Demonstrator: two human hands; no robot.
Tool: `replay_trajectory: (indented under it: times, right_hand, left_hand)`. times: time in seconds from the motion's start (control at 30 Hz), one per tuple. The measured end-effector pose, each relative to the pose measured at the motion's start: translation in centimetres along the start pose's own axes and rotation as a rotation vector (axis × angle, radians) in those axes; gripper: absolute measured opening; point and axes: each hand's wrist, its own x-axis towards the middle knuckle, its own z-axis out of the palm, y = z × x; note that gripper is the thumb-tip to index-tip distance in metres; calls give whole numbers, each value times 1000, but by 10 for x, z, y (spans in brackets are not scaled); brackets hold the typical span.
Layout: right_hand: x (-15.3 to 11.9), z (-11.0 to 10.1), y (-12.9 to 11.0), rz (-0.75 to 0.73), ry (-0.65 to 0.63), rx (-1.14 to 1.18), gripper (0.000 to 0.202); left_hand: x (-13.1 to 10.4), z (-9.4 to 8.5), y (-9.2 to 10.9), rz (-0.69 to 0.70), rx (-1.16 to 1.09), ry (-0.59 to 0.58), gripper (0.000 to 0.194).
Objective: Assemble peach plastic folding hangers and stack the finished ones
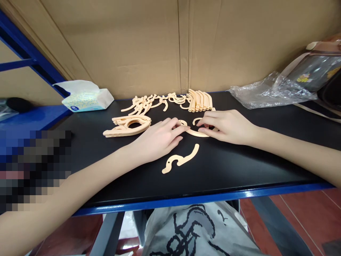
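Both hands are at a beige curved hanger piece [195, 133] low over the black tabletop. My left hand [162, 138] has its fingers closed on the left end of this piece. Thumb and fingers of my right hand [229, 126] pinch its right end. Fingers partly hide the piece, and a small hooked part [196, 121] shows beside the right fingertips. Closer to me lies a loose beige hook-shaped piece [181, 160], apart from both hands. Left of my left hand is a stack of beige folded hangers [128, 131].
Along the back lie a loose heap of small hook pieces [142, 104] and a row of curved arms [199, 100]. A tissue pack [87, 97] stands at the back left. Crumpled clear plastic [266, 94] and a bag [311, 71] are at the right. Cardboard [133, 46] rises behind.
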Motion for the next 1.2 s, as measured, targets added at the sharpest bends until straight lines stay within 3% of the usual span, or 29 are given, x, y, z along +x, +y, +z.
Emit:
replay_trajectory:
  times: [0.6,0.77,1.2]
  right_hand:
    - [-4,-3,-7,-237,29,172,27]
    - [-3,-7,-12,-269,3,196,35]
    - [-3,-6,-13,-285,14,188,31]
  left_hand:
    - [1,-1,1,-5,-28,-6,34]
    - [0,-2,2,-5,-22,-8,35]
    - [0,-3,1,-11,-18,-16,36]
